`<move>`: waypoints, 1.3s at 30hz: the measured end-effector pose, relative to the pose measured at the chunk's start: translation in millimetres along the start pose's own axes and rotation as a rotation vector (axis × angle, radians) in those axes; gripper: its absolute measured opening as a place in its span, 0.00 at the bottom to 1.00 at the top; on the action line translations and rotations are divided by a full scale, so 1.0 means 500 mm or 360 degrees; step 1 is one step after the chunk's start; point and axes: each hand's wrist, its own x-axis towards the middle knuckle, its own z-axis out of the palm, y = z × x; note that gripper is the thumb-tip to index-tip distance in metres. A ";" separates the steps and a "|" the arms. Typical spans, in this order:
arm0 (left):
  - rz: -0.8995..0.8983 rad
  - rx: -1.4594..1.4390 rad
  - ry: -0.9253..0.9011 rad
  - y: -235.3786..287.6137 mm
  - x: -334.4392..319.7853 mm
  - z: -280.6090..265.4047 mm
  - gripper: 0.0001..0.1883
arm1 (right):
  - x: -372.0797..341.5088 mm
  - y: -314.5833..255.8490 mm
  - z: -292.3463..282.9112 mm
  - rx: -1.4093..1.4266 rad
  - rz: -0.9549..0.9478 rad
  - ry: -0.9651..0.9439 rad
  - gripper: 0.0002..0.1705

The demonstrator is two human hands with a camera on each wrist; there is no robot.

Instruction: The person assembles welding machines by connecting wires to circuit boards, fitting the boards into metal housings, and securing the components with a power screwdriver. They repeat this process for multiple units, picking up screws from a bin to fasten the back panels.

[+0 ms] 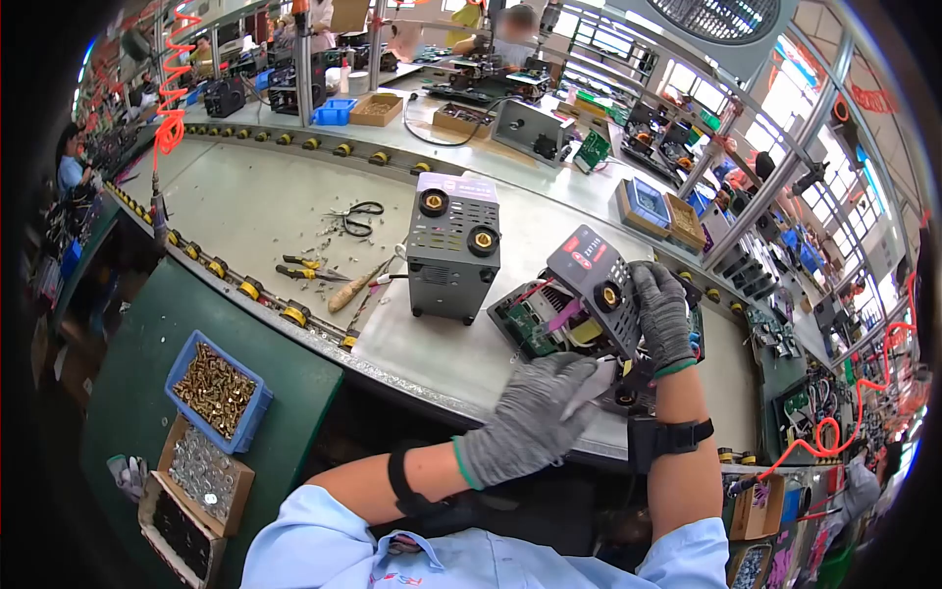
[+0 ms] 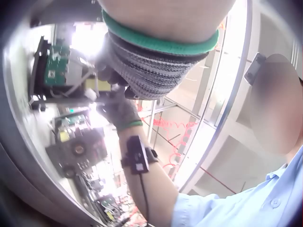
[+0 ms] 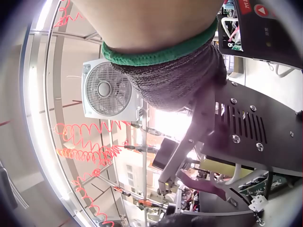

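An opened machine stands tilted, its dark front panel [image 1: 610,294] swung away from a green circuit board [image 1: 535,329]. My right gloved hand [image 1: 665,309] grips the panel's right edge, with the slotted metal [image 3: 241,127] beside it in the right wrist view. Below the panel, my left gloved hand [image 1: 525,417] reaches toward its lower edge, fingers near pale wires; whether they pinch anything cannot be told. A white connector [image 2: 90,93] hangs close to the left fingers in the left wrist view. A closed grey machine [image 1: 453,250] stands upright to the left.
Black-handled scissors [image 1: 358,218], pliers [image 1: 309,268] and a wooden-handled tool [image 1: 355,293] lie left of the closed machine among small scraps. A blue bin [image 1: 257,407] of brass parts and a box [image 1: 235,496] of washers sit at the lower left. Rollers line the bench edge.
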 end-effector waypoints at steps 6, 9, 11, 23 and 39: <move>-0.0498 -0.0264 0.0117 -0.138 -0.008 -0.044 0.13 | -0.008 -0.028 0.008 -0.0538 -0.0165 0.0044 0.15; -0.0477 -0.0110 0.0022 -0.201 -0.003 -0.008 0.14 | -0.006 -0.023 0.008 -0.0539 -0.0238 0.0049 0.15; -0.0453 0.0088 0.0043 -0.216 0.009 0.026 0.14 | -0.007 -0.023 0.003 -0.0599 -0.0215 0.0010 0.14; -0.1001 -0.0705 0.0282 -0.184 0.077 0.000 0.10 | 0.007 0.008 -0.009 -0.0442 -0.0264 -0.0089 0.16; -0.0232 0.1530 -0.0893 -0.162 0.409 -0.159 0.10 | 0.012 0.033 -0.012 -0.0598 -0.0355 -0.0031 0.16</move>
